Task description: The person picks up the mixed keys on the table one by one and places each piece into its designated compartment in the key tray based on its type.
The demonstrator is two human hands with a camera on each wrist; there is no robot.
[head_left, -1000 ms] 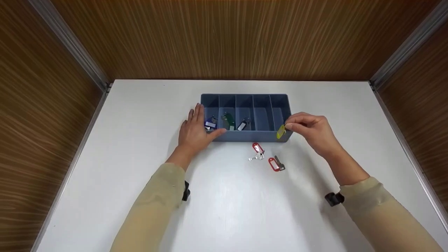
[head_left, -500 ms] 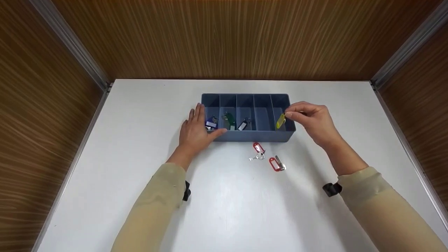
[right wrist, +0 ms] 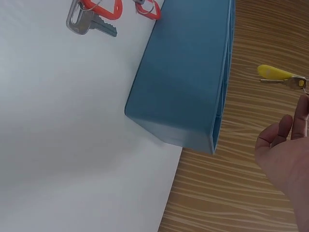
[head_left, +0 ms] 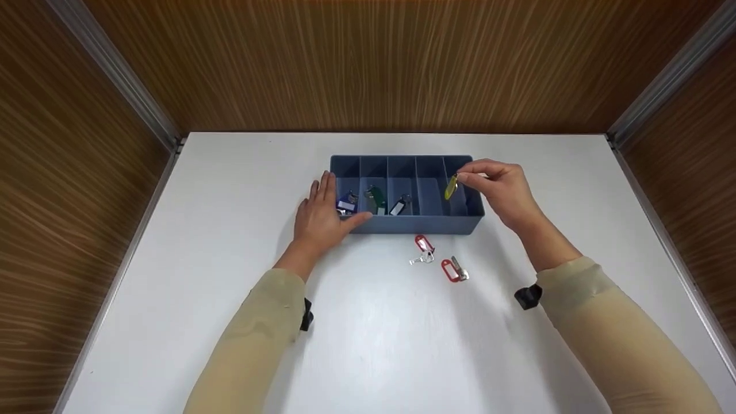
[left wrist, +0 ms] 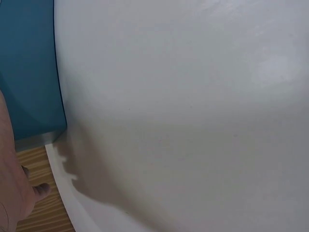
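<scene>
A blue divided tray (head_left: 411, 225) (right wrist: 186, 82) (left wrist: 29, 72) stands on the white table (head_left: 368, 322). My right hand (head_left: 500, 187) pinches a key with a yellow tag (head_left: 451, 187) (right wrist: 277, 73) and holds it over the tray's rightmost compartments. My left hand (head_left: 322, 214) lies flat against the tray's left end, fingers straight, thumb along the front wall. Inside the tray lie a blue-tagged key (head_left: 347, 202), a green-tagged key (head_left: 375, 197) and a black-tagged key (head_left: 399, 205), each in its own compartment.
Two red-tagged keys (head_left: 424, 248) (head_left: 454, 269) (right wrist: 94, 13) lie on the table just in front of the tray. Wooden walls (head_left: 368, 63) close in the table at the back and both sides.
My right hand has lifted the yellow-tagged key from the tray's front right corner and carried it up and back over the tray's right compartments. The left hand has stayed put.
</scene>
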